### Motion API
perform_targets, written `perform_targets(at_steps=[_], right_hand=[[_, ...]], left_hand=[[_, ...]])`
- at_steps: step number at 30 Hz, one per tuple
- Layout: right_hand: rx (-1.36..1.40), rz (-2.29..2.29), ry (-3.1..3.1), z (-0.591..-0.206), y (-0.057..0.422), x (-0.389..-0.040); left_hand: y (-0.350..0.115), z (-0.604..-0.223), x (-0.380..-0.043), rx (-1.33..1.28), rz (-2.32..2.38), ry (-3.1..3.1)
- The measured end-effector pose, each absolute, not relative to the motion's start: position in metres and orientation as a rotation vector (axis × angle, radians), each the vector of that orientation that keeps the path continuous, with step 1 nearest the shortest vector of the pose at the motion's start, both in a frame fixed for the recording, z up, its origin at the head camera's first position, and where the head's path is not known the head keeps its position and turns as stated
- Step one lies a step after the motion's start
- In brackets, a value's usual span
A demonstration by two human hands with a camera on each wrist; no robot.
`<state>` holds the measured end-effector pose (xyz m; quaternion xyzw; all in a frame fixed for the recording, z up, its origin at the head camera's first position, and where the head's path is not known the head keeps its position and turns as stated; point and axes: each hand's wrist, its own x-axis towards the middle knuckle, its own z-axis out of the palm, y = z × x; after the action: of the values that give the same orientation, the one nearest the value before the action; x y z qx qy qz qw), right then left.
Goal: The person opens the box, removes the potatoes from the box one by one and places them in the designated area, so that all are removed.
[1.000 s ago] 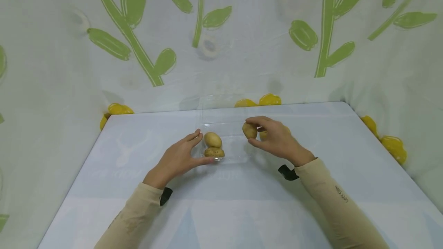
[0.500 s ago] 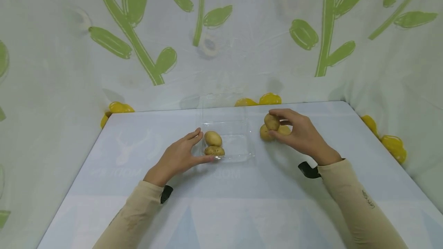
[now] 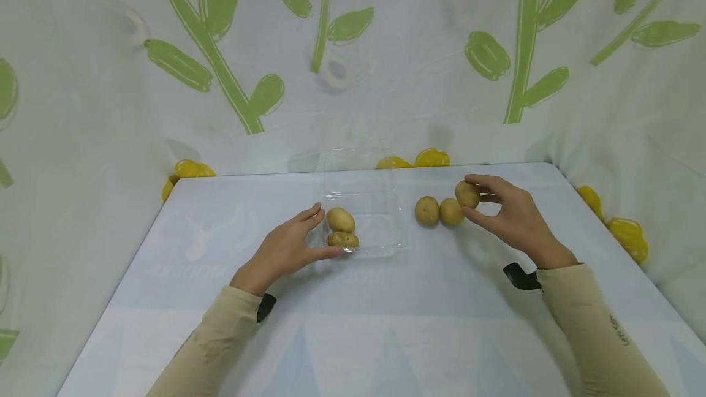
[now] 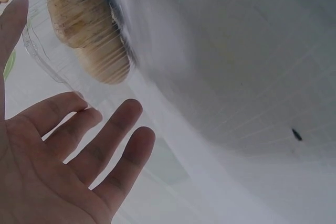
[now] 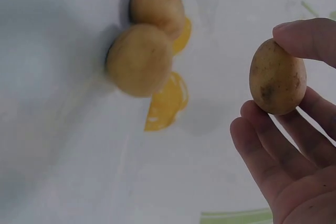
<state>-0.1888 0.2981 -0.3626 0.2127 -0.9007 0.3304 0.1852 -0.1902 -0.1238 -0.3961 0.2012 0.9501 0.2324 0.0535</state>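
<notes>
The box [image 3: 375,230] over there is thin, clear plastic, glossy enough to catch light along its front edge, with fine ribs across its wall. Inside it, the front potato [image 3: 343,240] has matt, speckled, rougher skin; the back potato [image 3: 340,220] is smoother. The lifted potato [image 5: 277,74] is dull and mostly smooth, with a dark blemish. The sleeves [image 3: 212,329] are matt, wrinkled cloth. The table top [image 3: 386,305] is smooth, with a soft sheen. The curtain [image 3: 397,78] is creased and faintly shiny, though from here I can't tell cloth from plastic.
</notes>
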Motion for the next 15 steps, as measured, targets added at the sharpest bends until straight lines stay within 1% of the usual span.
perform_targets(at_steps=[8,15], right_hand=[[0.455,0.886,-2.61,-0.37,0.319,-0.185],[0.444,0.88,-2.632,-0.373,0.328,-0.187]], left_hand=[[-0.124,-0.397,-0.19,0.613,0.721,2.889],[-0.124,-0.398,-0.191,0.599,0.717,2.891]])
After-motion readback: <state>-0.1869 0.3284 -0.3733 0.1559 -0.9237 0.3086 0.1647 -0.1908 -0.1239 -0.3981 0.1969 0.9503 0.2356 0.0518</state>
